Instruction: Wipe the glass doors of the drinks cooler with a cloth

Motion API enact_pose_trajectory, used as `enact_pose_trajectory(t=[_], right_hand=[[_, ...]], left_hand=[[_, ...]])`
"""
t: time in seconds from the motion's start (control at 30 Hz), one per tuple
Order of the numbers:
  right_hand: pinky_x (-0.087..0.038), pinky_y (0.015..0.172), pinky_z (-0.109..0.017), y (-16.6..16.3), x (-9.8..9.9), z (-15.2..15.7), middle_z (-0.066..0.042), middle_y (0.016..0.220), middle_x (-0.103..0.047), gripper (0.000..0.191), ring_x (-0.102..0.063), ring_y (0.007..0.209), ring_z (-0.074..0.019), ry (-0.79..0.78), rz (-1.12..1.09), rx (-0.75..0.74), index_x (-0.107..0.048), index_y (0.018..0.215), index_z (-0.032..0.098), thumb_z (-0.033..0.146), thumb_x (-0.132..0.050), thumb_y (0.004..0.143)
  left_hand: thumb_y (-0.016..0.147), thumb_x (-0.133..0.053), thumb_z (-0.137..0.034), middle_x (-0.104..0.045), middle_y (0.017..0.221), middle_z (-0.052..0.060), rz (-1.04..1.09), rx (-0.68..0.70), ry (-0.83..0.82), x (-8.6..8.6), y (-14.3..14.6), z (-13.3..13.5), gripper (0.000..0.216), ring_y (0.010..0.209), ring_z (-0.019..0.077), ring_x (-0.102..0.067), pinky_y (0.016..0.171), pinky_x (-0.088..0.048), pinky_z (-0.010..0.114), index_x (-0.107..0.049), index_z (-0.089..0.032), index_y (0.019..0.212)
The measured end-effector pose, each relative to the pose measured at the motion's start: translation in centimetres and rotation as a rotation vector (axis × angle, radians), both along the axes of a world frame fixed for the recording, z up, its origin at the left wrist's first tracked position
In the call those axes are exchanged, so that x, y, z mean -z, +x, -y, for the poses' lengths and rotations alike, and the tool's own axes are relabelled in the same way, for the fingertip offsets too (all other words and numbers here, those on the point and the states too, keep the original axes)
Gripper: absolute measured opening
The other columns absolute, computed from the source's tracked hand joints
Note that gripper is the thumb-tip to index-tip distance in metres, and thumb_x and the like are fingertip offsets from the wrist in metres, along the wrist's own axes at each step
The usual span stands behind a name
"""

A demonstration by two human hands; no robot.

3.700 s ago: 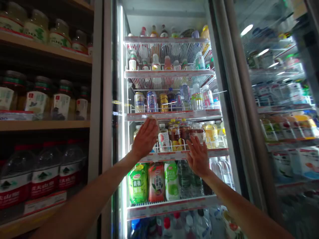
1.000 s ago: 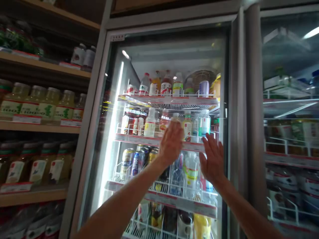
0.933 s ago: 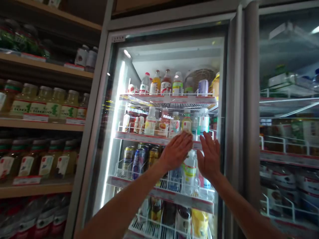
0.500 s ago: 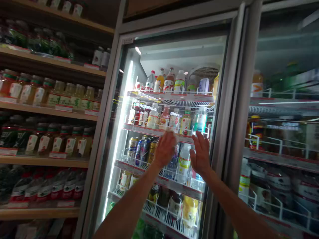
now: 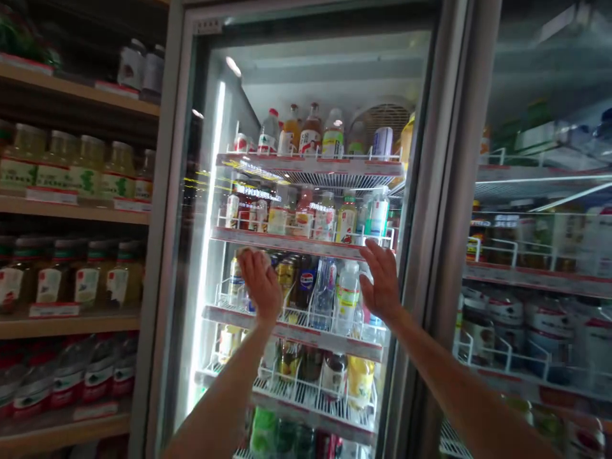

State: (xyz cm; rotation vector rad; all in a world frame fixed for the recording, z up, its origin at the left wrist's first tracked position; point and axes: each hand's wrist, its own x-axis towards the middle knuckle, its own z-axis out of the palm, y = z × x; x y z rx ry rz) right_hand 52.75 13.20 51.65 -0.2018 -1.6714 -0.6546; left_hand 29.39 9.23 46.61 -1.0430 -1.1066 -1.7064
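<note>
Work apparently moves left across the glass (image 5: 310, 250): left hand (image 5: 262, 284) has shifted there over something pale (image 5: 245, 251), grip unclear; right hand (image 5: 380, 280) stays spread.

Glass cooler door (image 5: 306, 70), shut, grey-framed, streaked with reflections, pale wad (image 5: 242, 252) at its left, mostly hidden.

Bare hands (image 5: 262, 285), bare forearms (image 5: 444, 375)

The left hand (image 5: 262, 285) hides part of the cans (image 5: 287, 273) behind it, and a pale patch (image 5: 245, 252) at its fingertips is too blurred to identify. The bottom edge cuts off both forearms (image 5: 217, 395); fine print on the top-shelf bottles (image 5: 310, 135) is illegible.
</note>
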Motion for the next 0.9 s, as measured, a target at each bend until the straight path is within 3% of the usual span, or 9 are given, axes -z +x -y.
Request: enact_pose_trajectory(t=[0.1, 0.13, 0.3, 0.4, 0.5, 0.6, 0.73, 0.83, 0.9], right_hand=[[-0.026, 0.112, -0.049, -1.8, 1.6, 2.4, -0.008, 0.139, -0.046, 0.045, -0.038, 0.132, -0.0207, -0.283, -0.015, -0.157, -0.044, 0.133, 0.024, 0.029, -0.039, 0.088], [-0.028, 0.111, -0.048, -2.4, 2.3, 3.5, -0.008, 0.139, -0.045, 0.046, -0.037, 0.132, -0.0199, -0.419, -0.04, -0.264, -0.043, 0.133, 0.024, 0.029, -0.04, 0.087], [-0.042, 0.103, -0.041, -1.8, 6.0, 8.0, -0.007, 0.136, -0.05, 0.055, -0.048, 0.124, -0.0212, -1.051, -0.475, -0.794, -0.044, 0.133, 0.025, 0.037, -0.051, 0.08], [-0.056, 0.077, -0.034, 3.1, 7.4, 9.1, -0.009, 0.115, -0.065, 0.061, -0.066, 0.095, -0.0225, -1.209, -0.694, -0.798, -0.051, 0.127, 0.023, 0.041, -0.065, 0.07], [-0.055, 0.066, -0.029, 8.6, 7.8, 8.7, -0.008, 0.107, -0.068, 0.059, -0.067, 0.085, -0.0213, -1.066, -0.862, -0.578, -0.059, 0.118, 0.021, 0.041, -0.072, 0.063], [-0.053, 0.078, -0.034, 11.9, 7.4, 6.6, -0.009, 0.116, -0.064, 0.054, -0.063, 0.097, -0.0236, -0.87, -0.946, -0.409, -0.06, 0.117, 0.021, 0.042, -0.068, 0.067], [-0.051, 0.085, -0.041, 12.9, 8.1, 2.2, -0.012, 0.11, -0.066, 0.044, -0.063, 0.099, -0.0265, -0.784, -0.78, -0.224, -0.065, 0.108, 0.017, 0.043, -0.061, 0.072], [-0.05, 0.087, -0.042, 12.7, 9.8, -0.6, -0.012, 0.113, -0.065, 0.035, -0.062, 0.104, -0.0262, -0.584, -0.638, -0.272, -0.065, 0.104, 0.017, 0.037, -0.057, 0.077], [-0.049, 0.09, -0.043, 12.6, 10.6, -1.4, -0.011, 0.116, -0.064, 0.029, -0.06, 0.109, -0.0257, -0.472, -0.55, -0.316, -0.064, 0.104, 0.019, 0.031, -0.055, 0.079]], left_hand=[[0.088, -0.04, -0.033, -0.042, 0.14, 0.014, -0.032, 0.422, -0.127, 0.1, 4.2, 0.2, 0.042, 0.139, 0.0226, -0.021, 0.114, -0.017, 0.047, -0.049, -0.015, 0.125], [0.086, -0.045, -0.035, -0.044, 0.139, 0.012, -0.036, 0.704, -0.191, 0.3, 6.6, 0.5, 0.042, 0.137, 0.022, -0.026, 0.114, -0.018, 0.045, -0.051, -0.017, 0.123], [0.089, -0.038, -0.035, -0.048, 0.136, 0.009, 0.097, 1.154, -0.292, 1.1, 15.8, 3.9, 0.046, 0.123, 0.0179, -0.048, 0.102, -0.04, 0.036, -0.038, -0.024, 0.133], [0.084, -0.044, -0.034, -0.053, 0.129, 0.01, 0.384, 1.398, -0.398, 2.6, 17.8, 5.2, 0.045, 0.117, 0.0196, -0.052, 0.098, -0.041, 0.035, -0.045, -0.021, 0.126], [0.069, -0.057, -0.027, -0.06, 0.114, 0.011, 0.569, 1.23, -0.667, 5.4, 20.7, 5.1, 0.044, 0.108, 0.0223, -0.054, 0.095, -0.039, 0.035, -0.054, -0.016, 0.112], [0.065, -0.055, -0.019, -0.062, 0.098, 0.007, 0.619, 1.063, -0.877, 7.6, 24.5, 4.3, 0.038, 0.095, 0.0205, -0.055, 0.085, -0.041, 0.032, -0.056, -0.014, 0.102], [0.066, -0.051, -0.019, -0.06, 0.083, 0.004, 0.709, 0.976, -0.865, 7.9, 26.3, 3.4, 0.024, 0.083, 0.0176, -0.053, 0.074, -0.041, 0.028, -0.057, -0.015, 0.09], [0.063, -0.056, -0.018, -0.06, 0.078, 0.002, 0.683, 1.017, -0.847, 8.5, 25.1, 3.7, 0.023, 0.079, 0.0172, -0.054, 0.071, -0.041, 0.027, -0.059, -0.014, 0.086], [0.065, -0.061, -0.021, -0.062, 0.077, 0.002, 0.687, 1.039, -0.848, 10.2, 23.9, 4.7, 0.023, 0.078, 0.018, -0.056, 0.071, -0.043, 0.028, -0.061, -0.015, 0.087]])
